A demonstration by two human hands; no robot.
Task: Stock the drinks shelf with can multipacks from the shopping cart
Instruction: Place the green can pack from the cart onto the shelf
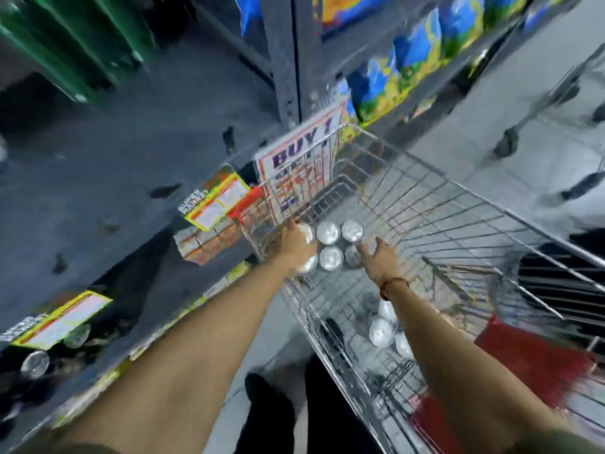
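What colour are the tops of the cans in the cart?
Shiny silver can tops, clearest in the head view, inside the wire shopping cart.

- Left hand (296, 241): arm stretched far forward, palm down, fingers curled.
- Right hand (379, 257): arm stretched forward too, fingers spread, a cord around the wrist.

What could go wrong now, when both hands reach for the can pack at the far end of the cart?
1. The left hand and right hand only touch the edges of the six-can multipack; a weak grip could let it sag or drop.
2. The lift must clear the cart rim and the sign beside it, so the pack could catch.
3. The picture is blurred; whether the grip is firm cannot be told.
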